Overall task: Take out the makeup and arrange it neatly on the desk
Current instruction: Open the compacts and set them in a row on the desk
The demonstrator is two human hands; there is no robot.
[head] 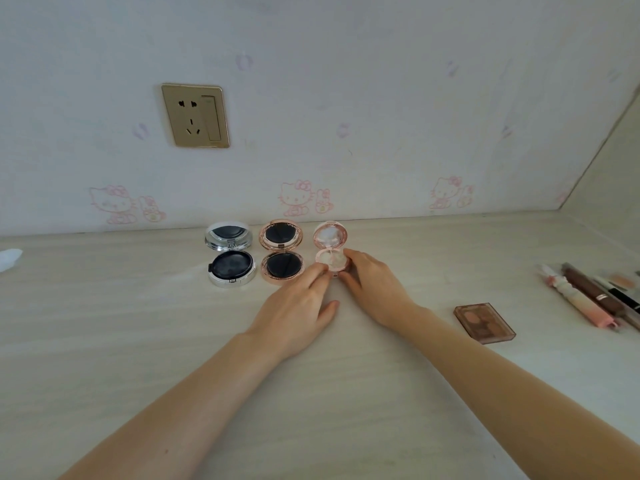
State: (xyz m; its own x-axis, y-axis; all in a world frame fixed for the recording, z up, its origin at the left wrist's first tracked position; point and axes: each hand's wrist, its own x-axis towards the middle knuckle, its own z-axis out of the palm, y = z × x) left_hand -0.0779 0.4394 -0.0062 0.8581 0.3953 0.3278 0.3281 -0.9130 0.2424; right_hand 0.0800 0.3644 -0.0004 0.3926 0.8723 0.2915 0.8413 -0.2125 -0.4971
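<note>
a white scrap (9,258) is seen at the far left edge of the desk (121,323), well to the left of the left hand (300,308). a silver compact (231,255) lies opened just beyond and left of that hand, with a rose-gold compact (281,251) opened right beside it, next to the left fingertips. the left hand is laid palm down with its fingers stretched forward, the tips touching the left rim of a small pink compact (330,249). this compact stands opened between the two hands, near the wall. its right side is held by the curled fingers and thumb of the right hand (374,287). a brown eyeshadow palette (485,322) lies to the right of the right hand, and a cluster of makeup sticks (588,296) lies further right.
</note>
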